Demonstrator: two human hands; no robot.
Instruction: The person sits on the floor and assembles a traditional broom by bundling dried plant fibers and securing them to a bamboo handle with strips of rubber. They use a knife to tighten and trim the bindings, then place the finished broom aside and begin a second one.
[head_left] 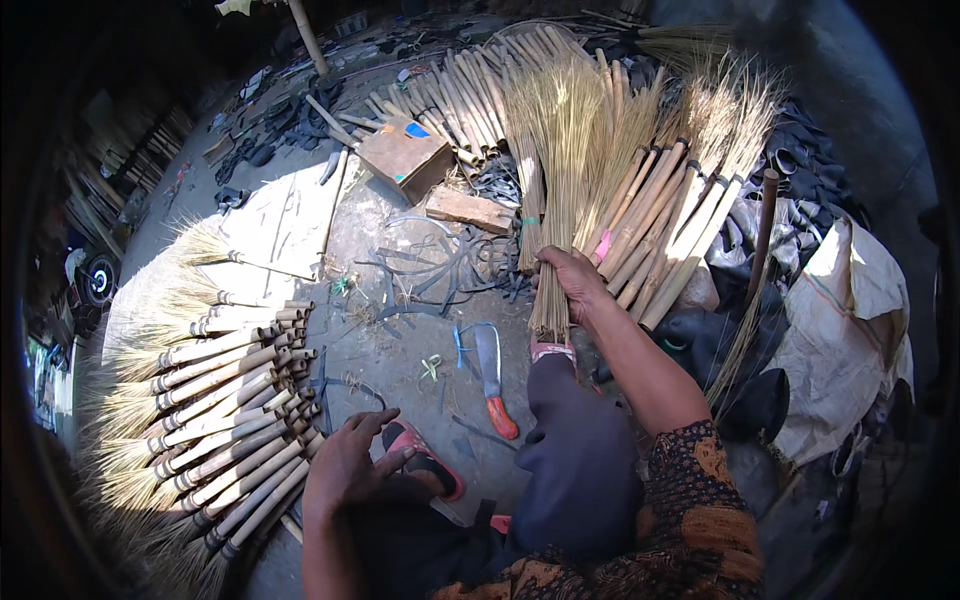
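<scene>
My right hand (572, 280) is closed round a thick bundle of dry broom straw (560, 130), gripping it near its lower, cut end. The straw stands nearly upright above my foot and fans out at the top. Over my left knee, my left hand (350, 458) holds nothing, its fingers stretched and the thumb apart. Between my feet and the rubber strips lies a large knife (490, 375) with a broad blade and a red-orange handle. Just right of the held bundle, bamboo-handled brooms (710, 215) lie side by side.
Many finished-looking bamboo brooms (225, 420) are piled at left. Ahead are a wooden box (405, 158), a wood block (470, 210), dark rubber strips (440, 275) and a row of bamboo handles (460, 95). A white sack (840, 330) and black rubber pieces (745, 345) lie at right.
</scene>
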